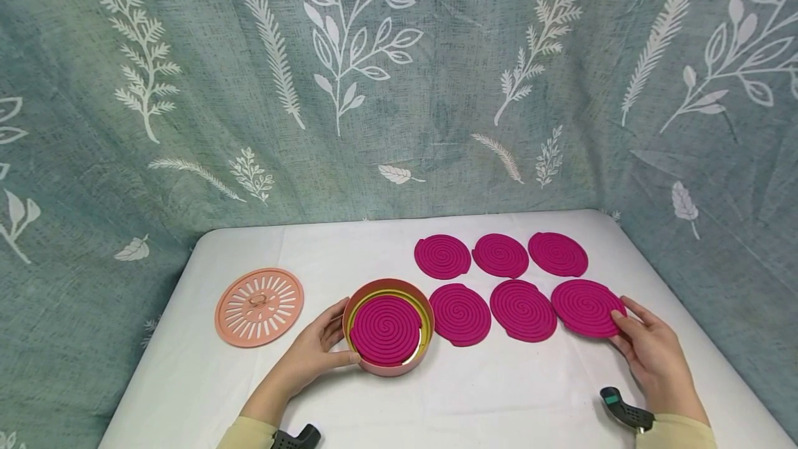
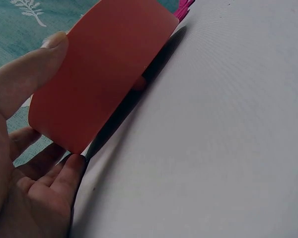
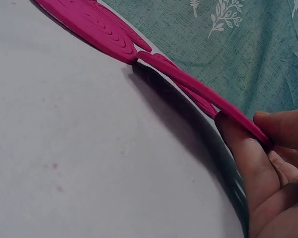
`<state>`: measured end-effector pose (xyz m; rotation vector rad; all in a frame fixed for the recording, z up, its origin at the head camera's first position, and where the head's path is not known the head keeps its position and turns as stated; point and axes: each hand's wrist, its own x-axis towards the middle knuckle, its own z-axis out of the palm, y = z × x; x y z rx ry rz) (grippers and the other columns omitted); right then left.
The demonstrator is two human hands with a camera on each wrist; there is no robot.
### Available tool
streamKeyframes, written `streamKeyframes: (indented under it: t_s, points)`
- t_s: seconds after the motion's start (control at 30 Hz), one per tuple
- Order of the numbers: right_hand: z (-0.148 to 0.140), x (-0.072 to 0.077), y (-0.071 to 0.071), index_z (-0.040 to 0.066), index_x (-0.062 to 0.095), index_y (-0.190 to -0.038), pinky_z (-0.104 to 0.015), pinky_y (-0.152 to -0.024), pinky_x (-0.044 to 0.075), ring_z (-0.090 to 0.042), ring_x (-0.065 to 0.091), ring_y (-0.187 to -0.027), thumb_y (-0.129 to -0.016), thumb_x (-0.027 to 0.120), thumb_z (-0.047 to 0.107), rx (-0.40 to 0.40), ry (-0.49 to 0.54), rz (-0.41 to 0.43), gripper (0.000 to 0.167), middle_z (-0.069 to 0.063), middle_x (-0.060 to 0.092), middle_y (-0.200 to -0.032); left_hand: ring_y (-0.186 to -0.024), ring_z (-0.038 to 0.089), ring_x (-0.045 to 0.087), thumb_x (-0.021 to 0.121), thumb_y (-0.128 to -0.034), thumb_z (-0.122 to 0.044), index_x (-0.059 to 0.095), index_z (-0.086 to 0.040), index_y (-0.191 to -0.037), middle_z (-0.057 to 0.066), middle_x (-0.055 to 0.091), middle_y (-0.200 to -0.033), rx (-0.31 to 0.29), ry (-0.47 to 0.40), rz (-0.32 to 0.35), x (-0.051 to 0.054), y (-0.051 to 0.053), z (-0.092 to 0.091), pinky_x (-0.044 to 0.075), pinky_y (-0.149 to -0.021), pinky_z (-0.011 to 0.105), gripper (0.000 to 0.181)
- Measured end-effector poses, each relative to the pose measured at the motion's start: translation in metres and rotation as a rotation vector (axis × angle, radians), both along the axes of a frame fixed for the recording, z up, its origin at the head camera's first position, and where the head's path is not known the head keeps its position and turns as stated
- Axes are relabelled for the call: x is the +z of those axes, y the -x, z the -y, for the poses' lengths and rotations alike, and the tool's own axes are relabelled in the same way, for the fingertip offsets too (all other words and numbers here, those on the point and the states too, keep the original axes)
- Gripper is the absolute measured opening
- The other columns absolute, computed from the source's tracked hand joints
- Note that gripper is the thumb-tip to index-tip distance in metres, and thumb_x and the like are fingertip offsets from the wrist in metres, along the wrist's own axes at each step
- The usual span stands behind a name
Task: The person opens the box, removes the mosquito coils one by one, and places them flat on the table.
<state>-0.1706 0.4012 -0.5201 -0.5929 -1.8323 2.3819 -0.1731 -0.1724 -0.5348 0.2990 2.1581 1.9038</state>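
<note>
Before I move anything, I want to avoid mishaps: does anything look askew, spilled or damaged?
Nothing looks spilled or damaged. One magenta spiral coil, rightmost in the nearer row, looks askew: its edge is raised where the right hand pinches it.

The white-clothed table (image 1: 474,400) before you carries a peach slotted lid (image 1: 258,301), lying flat toward its left side with the small ring handle up. To the right of the middle, five magenta mosquito coils (image 1: 459,314) lie flat in two rows, three in the far one and two in the near; whether the round salmon coil box (image 1: 388,284) between lid and coils rests on the cloth, you cannot tell.
</note>
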Motion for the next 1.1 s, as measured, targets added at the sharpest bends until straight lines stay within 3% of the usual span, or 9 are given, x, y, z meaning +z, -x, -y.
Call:
streamKeyframes:
  t_s: [0.53,0.67,0.73,0.83,0.9,0.97,1.1]
  points:
    - [-0.0044,-0.0039,0.0084,0.007,0.02,-0.158,-0.019,-0.071,0.061,-0.001,0.064,-0.085,-0.094,0.069,0.022,-0.014,-0.086,0.06,0.082,0.014,0.066,-0.097,-0.141,0.018,0.035,0.092,-0.0687,-0.018,0.032,-0.022,-0.154,0.002,0.038,-0.153,-0.006,-0.025,0.009,-0.0026,0.0009,0.001,0.037,-0.11,0.019,0.104]
    - [-0.0039,-0.0057,0.0096,0.008,0.021,-0.158,-0.018,-0.078,0.059,0.002,0.063,-0.09,-0.094,0.069,0.026,-0.028,-0.133,0.084,0.082,0.007,0.058,-0.11,-0.141,0.017,0.035,0.093,-0.0683,-0.017,0.033,-0.024,-0.154,0.002,0.038,-0.153,-0.002,-0.031,0.02,-0.0029,0.0004,0.001,0.037,-0.109,0.018,0.104]
    - [-0.0031,-0.0055,0.0088,0.008,0.02,-0.158,-0.018,-0.082,0.058,0.006,0.062,-0.091,-0.094,0.069,0.029,-0.027,-0.154,0.102,0.083,-0.006,0.051,-0.125,-0.141,0.017,0.035,0.093,-0.068,-0.017,0.033,-0.023,-0.153,0.002,0.038,-0.153,-0.002,-0.035,0.021,-0.0026,0.0001,0.0012,0.037,-0.109,0.018,0.104]
    - [-0.0027,-0.0027,0.0063,0.009,0.015,-0.159,-0.018,-0.083,0.057,0.009,0.06,-0.093,-0.094,0.068,0.033,-0.009,-0.163,0.12,0.087,-0.019,0.033,-0.151,-0.142,0.018,0.035,0.093,-0.0682,-0.017,0.034,-0.023,-0.153,0.002,0.038,-0.153,-0.006,-0.037,0.017,-0.0024,0.0002,0.001,0.036,-0.11,0.018,0.104]
    - [-0.0028,-0.0003,0.0047,0.01,0.012,-0.159,-0.018,-0.084,0.057,0.009,0.059,-0.096,-0.094,0.068,0.035,0.01,-0.165,0.129,0.09,-0.019,0.018,-0.16,-0.142,0.018,0.034,0.092,-0.0684,-0.017,0.033,-0.022,-0.153,0.002,0.038,-0.153,-0.008,-0.039,0.016,-0.0024,0.0005,0.0009,0.036,-0.11,0.019,0.104]
    - [-0.0037,0.0017,0.0027,0.01,0.009,-0.159,-0.018,-0.084,0.057,0.008,0.057,-0.1,-0.094,0.067,0.036,0.032,-0.172,0.13,0.091,-0.021,0.011,-0.162,-0.142,0.019,0.034,0.092,-0.069,-0.017,0.033,-0.022,-0.154,0.002,0.037,-0.154,-0.013,-0.041,0.01,-0.0024,0.0008,0.0008,0.036,-0.11,0.019,0.103]
    - [-0.0062,0.0036,-0.0002,0.01,0.006,-0.159,-0.017,-0.084,0.057,0.005,0.056,-0.106,-0.095,0.066,0.035,0.047,-0.189,0.132,0.092,-0.023,0.012,-0.161,-0.142,0.019,0.034,0.092,-0.0698,-0.017,0.033,-0.022,-0.154,0.002,0.037,-0.154,-0.02,-0.042,0.006,-0.0022,0.0012,0.0011,0.036,-0.11,0.019,0.103]
